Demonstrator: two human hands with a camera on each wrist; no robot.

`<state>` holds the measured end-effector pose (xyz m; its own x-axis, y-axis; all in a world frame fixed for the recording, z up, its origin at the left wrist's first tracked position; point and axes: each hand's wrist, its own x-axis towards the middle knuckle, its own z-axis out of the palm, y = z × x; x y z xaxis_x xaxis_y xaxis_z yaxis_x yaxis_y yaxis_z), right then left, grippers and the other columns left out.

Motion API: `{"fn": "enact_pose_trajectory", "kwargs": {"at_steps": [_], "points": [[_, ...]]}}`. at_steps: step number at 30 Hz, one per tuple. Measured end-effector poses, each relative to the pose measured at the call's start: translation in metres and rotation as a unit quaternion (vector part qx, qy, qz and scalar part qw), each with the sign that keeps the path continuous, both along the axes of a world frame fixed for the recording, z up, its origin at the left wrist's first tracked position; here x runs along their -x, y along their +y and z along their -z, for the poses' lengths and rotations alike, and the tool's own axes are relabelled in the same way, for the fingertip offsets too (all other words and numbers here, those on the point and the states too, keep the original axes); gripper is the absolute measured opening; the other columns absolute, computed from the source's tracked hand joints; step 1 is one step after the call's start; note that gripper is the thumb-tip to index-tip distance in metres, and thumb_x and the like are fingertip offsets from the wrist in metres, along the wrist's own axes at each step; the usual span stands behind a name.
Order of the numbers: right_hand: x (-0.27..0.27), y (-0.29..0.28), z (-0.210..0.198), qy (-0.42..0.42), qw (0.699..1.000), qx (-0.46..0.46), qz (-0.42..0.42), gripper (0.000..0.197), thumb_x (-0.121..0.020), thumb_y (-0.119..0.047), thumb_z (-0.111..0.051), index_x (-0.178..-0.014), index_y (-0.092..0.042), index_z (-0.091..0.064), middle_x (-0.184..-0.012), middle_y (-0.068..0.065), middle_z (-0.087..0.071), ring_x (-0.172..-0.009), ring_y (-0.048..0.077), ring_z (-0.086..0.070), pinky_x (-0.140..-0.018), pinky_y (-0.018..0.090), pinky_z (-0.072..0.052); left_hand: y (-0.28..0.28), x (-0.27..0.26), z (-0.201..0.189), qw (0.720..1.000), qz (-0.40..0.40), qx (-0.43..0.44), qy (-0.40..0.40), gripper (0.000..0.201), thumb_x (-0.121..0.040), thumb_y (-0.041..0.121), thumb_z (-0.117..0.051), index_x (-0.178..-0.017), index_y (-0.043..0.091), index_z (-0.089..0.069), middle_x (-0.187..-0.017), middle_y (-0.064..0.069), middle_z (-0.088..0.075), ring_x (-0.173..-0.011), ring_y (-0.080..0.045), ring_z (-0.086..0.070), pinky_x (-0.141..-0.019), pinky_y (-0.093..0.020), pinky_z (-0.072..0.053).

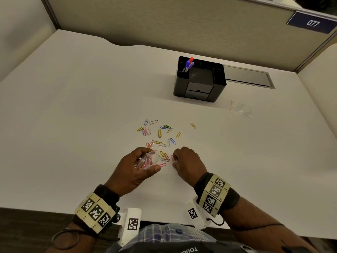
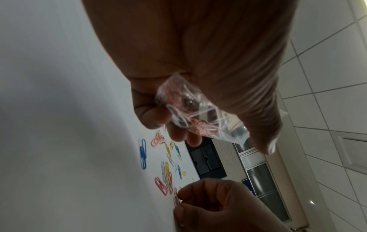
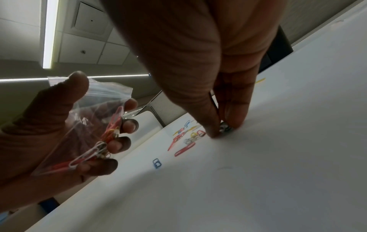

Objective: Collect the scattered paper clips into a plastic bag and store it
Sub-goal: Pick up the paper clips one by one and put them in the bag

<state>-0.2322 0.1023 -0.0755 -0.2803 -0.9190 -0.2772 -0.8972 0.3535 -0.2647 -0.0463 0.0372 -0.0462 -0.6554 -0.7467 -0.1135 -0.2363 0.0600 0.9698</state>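
Observation:
Several coloured paper clips (image 1: 160, 133) lie scattered on the white desk (image 1: 82, 106), just beyond both hands. My left hand (image 1: 152, 160) is raised slightly above the desk and grips a small clear plastic bag (image 1: 144, 161) between thumb and curled fingers. The bag (image 3: 95, 109) holds several clips, mostly red and pink with a white one. My right hand (image 1: 174, 159) is down on the desk to the right of the bag. Its thumb and fingertips (image 3: 234, 122) pinch one paper clip (image 2: 175, 199) against the surface, at the near edge of the pile.
A black desk organiser (image 1: 199, 79) with markers (image 1: 188, 63) stands behind the clips. A second clear bag (image 1: 240, 109) lies flat at the right. A grey cable slot (image 1: 248, 75) sits at the back, and partition walls (image 1: 164, 21) enclose the desk.

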Motion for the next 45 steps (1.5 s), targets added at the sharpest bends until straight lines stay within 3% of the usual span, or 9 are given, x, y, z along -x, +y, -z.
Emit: {"fn": "enact_pose_trajectory", "kwargs": {"at_steps": [7,12,19,21,26,31,33,40,45], "points": [[-0.003,-0.001,-0.001,0.005,1.000,0.017,0.003,0.014,-0.091,-0.017,-0.051,-0.102,-0.013,-0.058,-0.098,0.007,-0.063,-0.080,0.021,-0.051,-0.066,0.029,-0.037,0.002,-0.004,0.001,1.000,-0.014,0.006,0.005,0.049,-0.063,0.057,-0.071,-0.103,0.032,-0.056,-0.096,0.037,-0.063,-0.093,0.009,-0.061,-0.066,-0.005,-0.047],[0.002,0.004,-0.007,-0.024,1.000,0.007,0.012,0.011,-0.086,-0.016,-0.057,-0.097,-0.013,-0.058,-0.097,0.007,-0.064,-0.076,0.019,-0.048,-0.065,0.027,-0.037,0.003,-0.004,0.001,1.000,-0.012,0.011,0.000,0.037,-0.072,0.026,-0.071,-0.105,0.022,-0.057,-0.094,0.019,-0.066,-0.090,0.014,-0.060,-0.065,-0.003,-0.046],[0.020,0.006,-0.022,-0.139,0.985,0.049,0.087,0.010,-0.076,-0.011,-0.064,-0.084,-0.016,-0.063,-0.076,-0.005,-0.061,-0.066,0.012,-0.053,-0.055,0.016,-0.037,0.004,-0.003,0.003,1.000,0.002,0.005,0.005,0.036,-0.067,0.034,-0.069,-0.100,0.030,-0.055,-0.093,0.043,-0.061,-0.090,0.014,-0.060,-0.066,-0.003,-0.046],[0.023,0.006,-0.035,-0.222,0.965,0.069,0.120,0.010,-0.074,-0.008,-0.068,-0.081,-0.015,-0.065,-0.071,-0.006,-0.063,-0.061,0.007,-0.055,-0.060,0.016,-0.043,0.004,-0.002,0.004,1.000,0.005,0.004,0.005,0.036,-0.067,0.035,-0.069,-0.100,0.032,-0.055,-0.093,0.044,-0.061,-0.091,0.015,-0.060,-0.067,-0.003,-0.047],[0.014,0.008,-0.077,-0.518,0.838,0.107,0.135,0.012,-0.080,0.003,-0.070,-0.089,-0.003,-0.065,-0.076,0.011,-0.066,-0.067,0.018,-0.062,-0.064,0.026,-0.053,0.004,0.001,0.006,1.000,0.014,0.011,0.006,0.039,-0.066,0.036,-0.071,-0.101,0.032,-0.055,-0.092,0.043,-0.061,-0.089,0.011,-0.062,-0.066,-0.004,-0.048],[-0.009,0.005,-0.092,-0.317,0.944,0.094,0.004,0.012,-0.082,-0.016,-0.073,-0.094,-0.017,-0.073,-0.080,-0.005,-0.072,-0.065,0.003,-0.063,-0.064,0.015,-0.050,0.003,0.000,0.013,0.999,0.019,0.046,-0.007,0.050,-0.064,0.058,-0.071,-0.105,0.033,-0.056,-0.094,0.014,-0.067,-0.088,-0.002,-0.062,-0.066,-0.011,-0.052],[-0.018,0.004,-0.092,-0.269,0.958,0.091,-0.032,0.015,-0.084,-0.020,-0.071,-0.099,-0.018,-0.074,-0.088,-0.005,-0.074,-0.073,0.003,-0.065,-0.068,0.011,-0.050,0.003,0.001,0.016,0.998,0.025,0.053,-0.010,0.057,-0.061,0.061,-0.067,-0.108,0.030,-0.056,-0.097,0.009,-0.066,-0.088,-0.005,-0.062,-0.068,-0.013,-0.053],[-0.022,0.002,-0.088,-0.291,0.950,0.108,0.017,0.014,-0.083,-0.020,-0.072,-0.096,-0.014,-0.071,-0.090,0.001,-0.075,-0.080,0.011,-0.071,-0.077,0.023,-0.057,0.004,-0.001,0.017,0.998,0.022,0.055,-0.015,0.058,-0.061,0.061,-0.066,-0.109,0.030,-0.056,-0.098,0.010,-0.065,-0.089,-0.003,-0.061,-0.068,-0.012,-0.052],[-0.004,0.001,-0.078,-0.415,0.888,0.137,0.146,0.006,-0.081,-0.010,-0.073,-0.086,-0.011,-0.070,-0.080,0.007,-0.075,-0.075,0.018,-0.074,-0.078,0.032,-0.060,0.004,-0.003,0.014,0.999,0.015,0.029,-0.005,0.046,-0.067,0.048,-0.077,-0.105,0.031,-0.057,-0.100,0.022,-0.066,-0.091,0.000,-0.064,-0.067,-0.010,-0.051]]}}
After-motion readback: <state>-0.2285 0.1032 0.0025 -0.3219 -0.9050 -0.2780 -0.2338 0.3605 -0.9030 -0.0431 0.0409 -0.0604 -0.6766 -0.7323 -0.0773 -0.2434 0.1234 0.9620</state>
